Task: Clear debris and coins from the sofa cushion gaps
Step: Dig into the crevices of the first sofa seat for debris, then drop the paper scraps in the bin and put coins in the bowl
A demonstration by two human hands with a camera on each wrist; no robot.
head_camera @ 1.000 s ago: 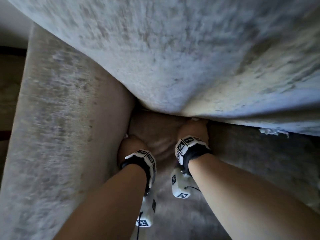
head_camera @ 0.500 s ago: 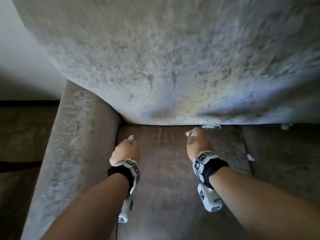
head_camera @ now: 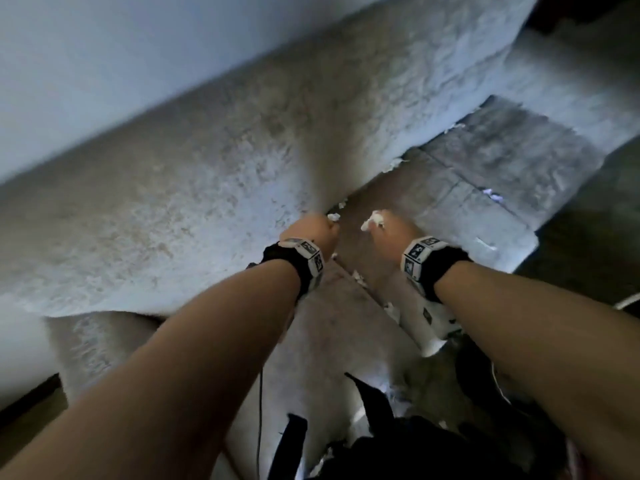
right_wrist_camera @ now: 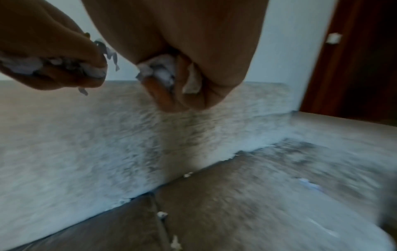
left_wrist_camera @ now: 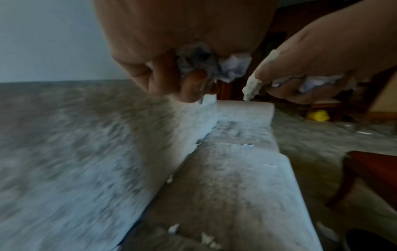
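The sofa back (head_camera: 214, 161) is mottled grey-beige, the seat cushions (head_camera: 460, 188) darker grey-brown. White paper scraps (right_wrist_camera: 163, 214) dot the seams. Wristbands (head_camera: 420, 252) are black (white blocks, black-patterned). Door (right_wrist_camera: 352, 68): reddish-brown.

The sofa (head_camera: 214, 188) wears matt, mottled grey napped cloth, the scraps (left_wrist_camera: 232, 68) are crumpled white paper, and the door (right_wrist_camera: 354, 68) is dark wood.

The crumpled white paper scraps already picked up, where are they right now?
Crumpled white paper scraps are clenched in the left hand and the right hand, held side by side above the grey sofa seat cushion.
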